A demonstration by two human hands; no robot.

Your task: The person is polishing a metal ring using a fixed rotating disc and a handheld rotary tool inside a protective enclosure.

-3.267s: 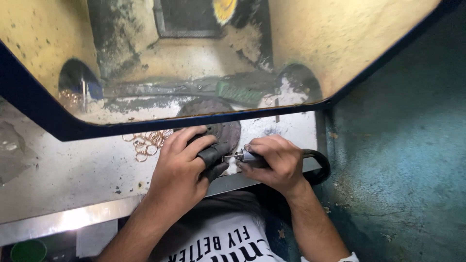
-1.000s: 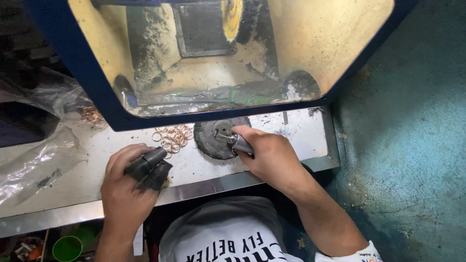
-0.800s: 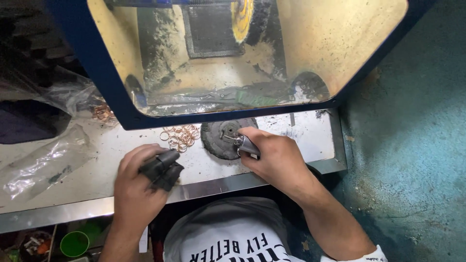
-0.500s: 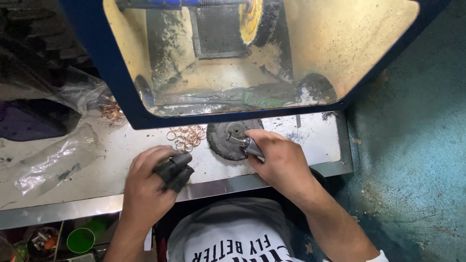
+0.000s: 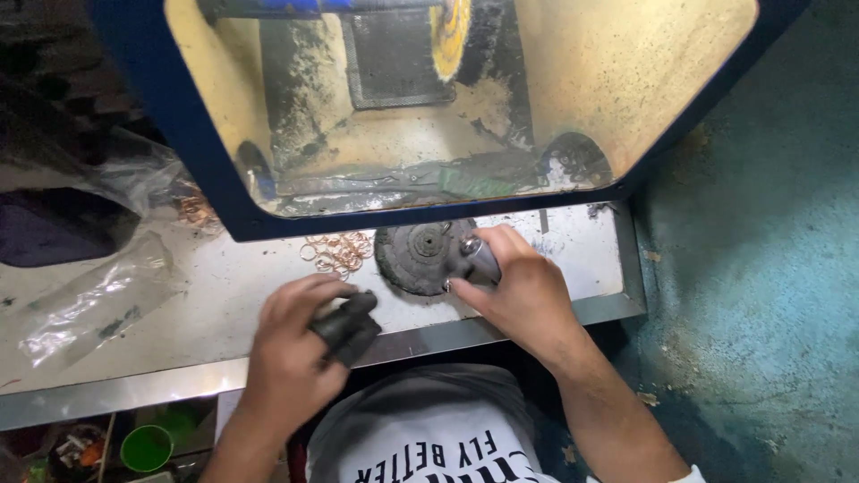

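I am seeing the left hand (image 5: 291, 358) gripping a dark block (image 5: 347, 326) in closed fingers over the desk (image 5: 179, 313). The right hand (image 5: 519, 291) is pinching a small grey piece (image 5: 481, 258) beside the black disc (image 5: 420, 258). 1 clear plastic bag (image 5: 94, 300) is lying left.

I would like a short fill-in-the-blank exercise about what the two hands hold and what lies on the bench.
1. The left hand holds a dark, ____ tool.
2. The right hand rests against a round dark ____.
3. The thin rings lie to the ____ of the disc in the picture.
4. The yellow wheel sits inside the ____-framed hood.

Missing words: black; disc; left; blue
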